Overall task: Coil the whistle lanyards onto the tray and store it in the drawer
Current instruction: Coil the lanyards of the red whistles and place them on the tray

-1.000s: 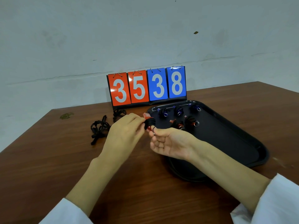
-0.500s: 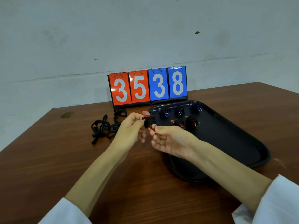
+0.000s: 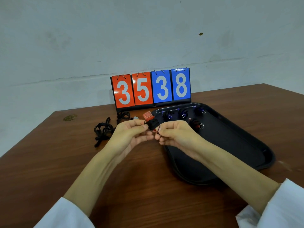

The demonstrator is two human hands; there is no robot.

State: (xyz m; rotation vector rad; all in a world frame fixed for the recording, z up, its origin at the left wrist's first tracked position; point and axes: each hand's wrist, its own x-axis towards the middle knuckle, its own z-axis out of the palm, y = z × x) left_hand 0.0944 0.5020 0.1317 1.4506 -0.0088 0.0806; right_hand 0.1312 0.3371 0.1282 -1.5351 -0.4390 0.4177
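Both hands hold a red whistle (image 3: 148,116) with its black lanyard wound around it (image 3: 153,124), just left of the black tray (image 3: 233,145). My left hand (image 3: 131,134) pinches the coiled lanyard from the left. My right hand (image 3: 176,134) pinches the whistle's end by its metal ring (image 3: 158,132). On the tray's far end lie several coiled whistles, blue ones (image 3: 182,113) in the back row and a red one (image 3: 196,123) in front. Two loose black lanyards (image 3: 102,130) (image 3: 123,116) lie on the table to the left.
A flip scoreboard (image 3: 152,88) reading 35 38 stands at the table's far edge behind the tray. The brown wooden table (image 3: 49,162) ends at a pale wall. White sleeves cover both forearms near the bottom.
Both hands have stayed at the same spot with the whistle between them. The left hand has turned palm-up and re-gripped the coil; the red whistle body now sticks up above the fingers.
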